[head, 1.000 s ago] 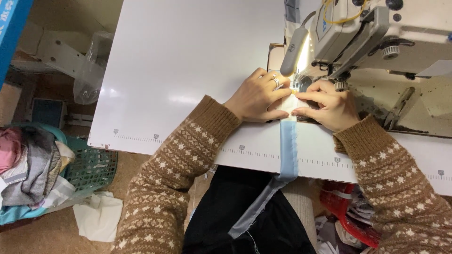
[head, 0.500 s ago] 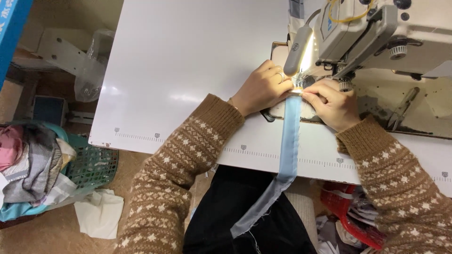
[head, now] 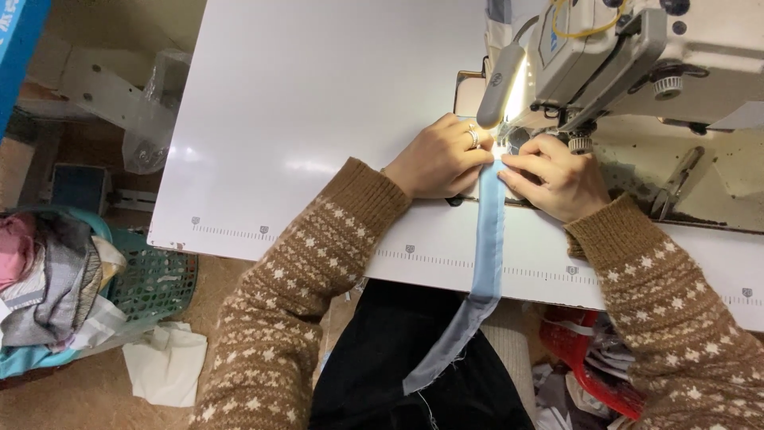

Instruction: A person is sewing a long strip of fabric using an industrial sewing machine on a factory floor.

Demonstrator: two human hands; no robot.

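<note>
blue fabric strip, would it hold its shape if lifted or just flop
The blue fabric strip would probably flop: it bends limply over the table edge. It seems light, thin and narrow. Both hands, left hand and right hand, press it flat.

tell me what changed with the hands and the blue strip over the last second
The light blue fabric strip now lies straighter and flatter across the white table, running toward the sewing machine. The left hand and right hand have shifted a little along its top end. Both still press the strip at either side by the needle; the strip's tail still hangs over the lap.
</note>
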